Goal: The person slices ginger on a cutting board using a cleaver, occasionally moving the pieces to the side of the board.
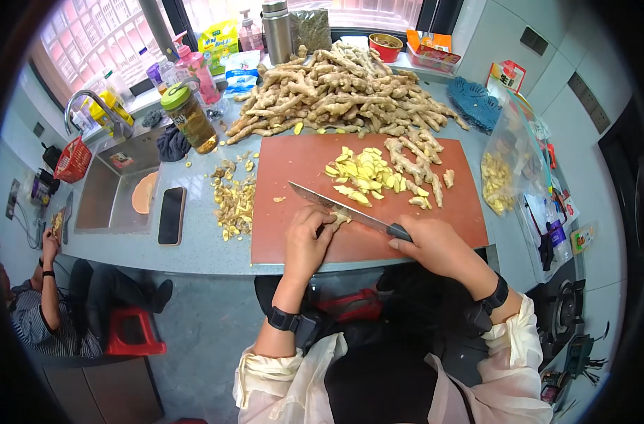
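Note:
My right hand (429,244) is closed round the black handle of a kitchen knife (350,210), whose blade points up and left across the reddish-brown cutting board (287,159). Under the blade, my left hand (309,234) presses a piece of ginger (342,218) against the board with bent fingers. Just beyond the knife lies a heap of yellow ginger slices (368,172). Whole ginger roots (415,159) rest at the board's right side. A large mound of unpeeled ginger (343,88) stands behind the board.
Left of the board are ginger scraps (235,205), a phone (171,216) and a sink (110,222). A lidded jar (189,119) stands behind them. A plastic bag of ginger pieces (499,180) and a blue basket (473,102) are right. Another person (53,311) sits at the far left.

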A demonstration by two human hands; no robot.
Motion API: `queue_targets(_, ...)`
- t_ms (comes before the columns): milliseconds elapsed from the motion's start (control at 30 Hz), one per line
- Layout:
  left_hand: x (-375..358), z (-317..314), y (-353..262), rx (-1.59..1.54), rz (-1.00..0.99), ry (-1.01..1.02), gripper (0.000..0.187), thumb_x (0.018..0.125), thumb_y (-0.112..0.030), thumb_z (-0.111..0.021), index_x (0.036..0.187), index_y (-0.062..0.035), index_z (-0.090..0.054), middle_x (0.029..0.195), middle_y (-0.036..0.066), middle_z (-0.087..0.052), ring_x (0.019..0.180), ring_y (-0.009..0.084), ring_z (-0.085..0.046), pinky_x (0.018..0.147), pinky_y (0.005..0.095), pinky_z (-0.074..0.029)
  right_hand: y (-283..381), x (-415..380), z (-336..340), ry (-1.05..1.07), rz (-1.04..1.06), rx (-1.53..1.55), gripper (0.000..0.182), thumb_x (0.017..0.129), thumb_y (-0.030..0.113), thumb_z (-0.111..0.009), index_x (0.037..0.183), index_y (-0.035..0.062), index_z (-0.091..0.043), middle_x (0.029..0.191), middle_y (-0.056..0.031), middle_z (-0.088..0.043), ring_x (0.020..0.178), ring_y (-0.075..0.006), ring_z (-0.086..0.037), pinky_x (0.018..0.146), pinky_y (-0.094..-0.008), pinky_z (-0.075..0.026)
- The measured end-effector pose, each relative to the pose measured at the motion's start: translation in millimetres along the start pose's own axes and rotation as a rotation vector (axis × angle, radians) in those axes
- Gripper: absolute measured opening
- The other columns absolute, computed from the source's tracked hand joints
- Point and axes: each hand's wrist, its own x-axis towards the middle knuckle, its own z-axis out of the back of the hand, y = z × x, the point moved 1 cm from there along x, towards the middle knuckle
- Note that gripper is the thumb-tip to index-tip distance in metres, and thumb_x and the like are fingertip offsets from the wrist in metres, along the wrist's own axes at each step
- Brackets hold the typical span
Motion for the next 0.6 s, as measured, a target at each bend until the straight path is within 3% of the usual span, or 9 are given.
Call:
queue_targets(200, 1.9, -0.1, 1.2, -0.014, 0.007, 0.014, 0.016, 0.080, -0.003, -0.082, 0.093, -0.0008, -0.074, 0.103, 0.012, -0.072, 0.099, 0.0312, -0.070, 0.085, 0.0383, -0.056, -3.7, 14.0, -12.8, 0.026, -0.015, 0.000, 0.030, 0.100, 0.031, -0.067, 0.111, 0.0042, -0.059, 0.093, -0.0229, -0.069, 0.091, -0.0450, -0.067, 0.078, -0.0513, -0.051)
queue_targets(267, 0.7, -1.3, 1.3, -0.010, 0.001, -0.004, 0.015, 0.080, -0.004, -0.082, 0.092, -0.0006, -0.074, 0.102, 0.012, -0.072, 0.098, 0.0315, -0.070, 0.085, 0.0386, -0.056, -3.3, 25.2, -15.7, -0.002, 0.018, 0.059, 0.033, 0.101, 0.033, -0.066, 0.106, 0.0016, -0.060, 0.094, -0.0259, -0.070, 0.091, -0.0467, -0.068, 0.078, -0.0545, -0.053)
queue_targets(500, 0.9, 0.2, -0.1, -0.035, 0.024, 0.007, 0.014, 0.082, -0.006, -0.081, 0.093, -0.0011, -0.074, 0.104, 0.013, -0.070, 0.101, 0.0339, -0.067, 0.087, 0.0428, -0.054, -11.3, 10.3, -8.1, -0.002, 0.029, 0.046, 0.033, 0.101, 0.034, -0.066, 0.106, 0.0015, -0.059, 0.093, -0.0260, -0.070, 0.091, -0.0464, -0.068, 0.078, -0.0542, -0.052)
queue_targets(600, 0.9, -2.2, 1.6, -0.049, 0.025, 0.005, 0.014, 0.082, -0.005, -0.081, 0.093, -0.0009, -0.073, 0.104, 0.013, -0.070, 0.101, 0.0335, -0.067, 0.087, 0.0424, -0.054, -23.0, -2.1, -2.9, 0.074, -0.012, 0.018, 0.028, 0.101, 0.030, -0.067, 0.111, 0.0049, -0.061, 0.096, -0.0216, -0.069, 0.094, -0.0428, -0.067, 0.079, -0.0508, -0.051)
